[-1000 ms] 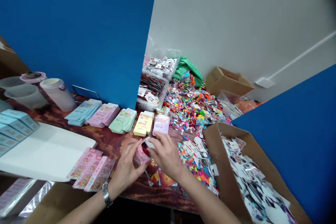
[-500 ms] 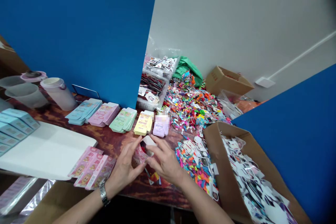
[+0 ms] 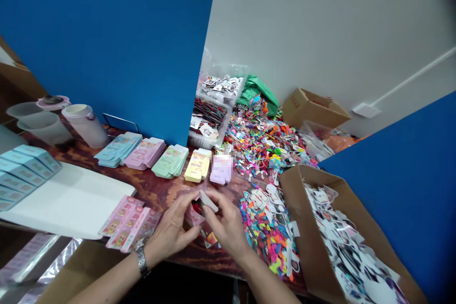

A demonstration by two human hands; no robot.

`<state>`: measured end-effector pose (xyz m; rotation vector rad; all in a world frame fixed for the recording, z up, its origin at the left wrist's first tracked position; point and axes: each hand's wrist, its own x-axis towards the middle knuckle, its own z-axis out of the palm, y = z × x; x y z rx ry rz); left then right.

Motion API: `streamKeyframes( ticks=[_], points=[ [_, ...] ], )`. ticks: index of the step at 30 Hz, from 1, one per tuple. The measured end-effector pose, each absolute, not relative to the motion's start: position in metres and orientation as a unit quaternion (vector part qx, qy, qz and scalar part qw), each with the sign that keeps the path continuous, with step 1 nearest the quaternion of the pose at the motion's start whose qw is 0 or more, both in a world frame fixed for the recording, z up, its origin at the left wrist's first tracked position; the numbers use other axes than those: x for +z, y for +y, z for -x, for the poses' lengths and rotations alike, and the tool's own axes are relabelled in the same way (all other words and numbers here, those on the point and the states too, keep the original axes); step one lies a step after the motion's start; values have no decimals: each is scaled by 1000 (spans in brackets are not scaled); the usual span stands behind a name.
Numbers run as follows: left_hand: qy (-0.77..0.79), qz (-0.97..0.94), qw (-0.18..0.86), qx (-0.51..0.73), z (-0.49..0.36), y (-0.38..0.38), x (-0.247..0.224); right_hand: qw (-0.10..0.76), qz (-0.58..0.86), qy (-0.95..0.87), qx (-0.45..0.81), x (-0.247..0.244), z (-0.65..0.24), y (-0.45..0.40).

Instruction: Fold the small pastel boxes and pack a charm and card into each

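Between my two hands is a small pink carton (image 3: 194, 217) with its top flap raised and something red showing inside. My left hand (image 3: 175, 228) grips the carton's left side, a metal watch (image 3: 141, 256) on its wrist. On the other side, my right hand (image 3: 225, 221) has fingers and thumb at the white flap (image 3: 208, 201). A small colourful card (image 3: 211, 238) lies on the table just below the carton. Several closed pink cartons (image 3: 130, 222) lie side by side to the left of my left hand.
Flat carton stacks in blue (image 3: 117, 149), pink (image 3: 144, 153), green (image 3: 170, 161), yellow (image 3: 197, 165) and purple (image 3: 221, 169) line the back. Colourful trinkets (image 3: 265, 137) heap behind. A cardboard box (image 3: 299, 228) of cut-outs stands right; light-blue boxes (image 3: 24, 173) sit on a white board (image 3: 85, 194).
The carton's raised flap has tipped lower toward my right hand, and my right fingers have curled in around it. The view has shifted slightly.
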<state>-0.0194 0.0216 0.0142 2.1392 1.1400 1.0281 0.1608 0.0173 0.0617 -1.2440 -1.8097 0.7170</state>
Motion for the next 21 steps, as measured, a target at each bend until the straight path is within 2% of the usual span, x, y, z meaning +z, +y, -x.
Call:
streamKeyframes(
  ticks=[6,11,21],
  points=[
    [437,-788,250,354,20,19,18,411,444,-739,298,76,-160,16],
    [446,-784,257,347,17,17,17,397,497,-698,328,84,-158,19],
    [506,-804,150,274,12,12,21,420,479,-746,195,63,-144,-1]
  ],
)
